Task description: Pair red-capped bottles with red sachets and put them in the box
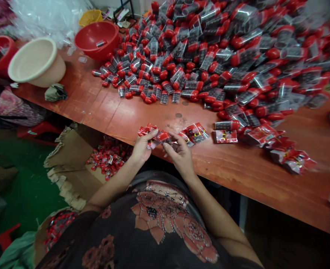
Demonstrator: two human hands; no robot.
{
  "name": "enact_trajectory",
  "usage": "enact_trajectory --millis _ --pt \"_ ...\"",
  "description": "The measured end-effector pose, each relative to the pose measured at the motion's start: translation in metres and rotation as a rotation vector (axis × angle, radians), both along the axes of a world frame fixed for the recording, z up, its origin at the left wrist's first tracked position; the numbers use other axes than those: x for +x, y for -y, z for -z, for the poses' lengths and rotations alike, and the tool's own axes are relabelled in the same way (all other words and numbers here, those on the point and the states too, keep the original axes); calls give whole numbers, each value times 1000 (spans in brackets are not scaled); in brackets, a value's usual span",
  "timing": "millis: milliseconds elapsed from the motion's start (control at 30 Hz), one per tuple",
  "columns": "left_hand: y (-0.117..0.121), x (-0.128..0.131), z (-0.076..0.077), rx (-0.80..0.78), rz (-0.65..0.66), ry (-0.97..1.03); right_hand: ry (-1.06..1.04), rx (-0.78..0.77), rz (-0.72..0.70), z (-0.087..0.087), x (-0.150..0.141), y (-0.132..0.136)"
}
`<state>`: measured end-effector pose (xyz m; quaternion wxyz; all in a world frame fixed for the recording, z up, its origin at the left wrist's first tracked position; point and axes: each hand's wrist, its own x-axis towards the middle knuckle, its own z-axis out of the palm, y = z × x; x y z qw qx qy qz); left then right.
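Note:
At the table's near edge, my left hand pinches a small red printed packet between thumb and fingers. Close beside it, my right hand has its fingers closed around the lower end of a red-capped clear tube. The tube meets the packet's right side; whether it is partly inside, I cannot tell. Just right of my right hand lie flat red printed packets. Farther right are one packet and a red-capped tube, then a row of more packets.
A large heap of red-capped tubes covers the back of the red-brown table. At the left stand a red bowl, a cream tub and another red tub. Below the edge, a torn cardboard box holds several filled packets.

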<state>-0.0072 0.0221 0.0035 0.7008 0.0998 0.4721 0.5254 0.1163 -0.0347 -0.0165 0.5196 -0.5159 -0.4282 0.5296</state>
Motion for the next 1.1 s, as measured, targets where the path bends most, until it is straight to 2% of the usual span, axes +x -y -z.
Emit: enact_trajectory --millis 200,667,1100 --pt "1 0 -6 58 -34 -55 173 104 -43 -2 4 1" --pt "3 2 -19 158 -8 -133 281 270 -21 -17 8 4" --pt "5 3 -23 132 -46 -105 331 283 -39 -27 12 5"
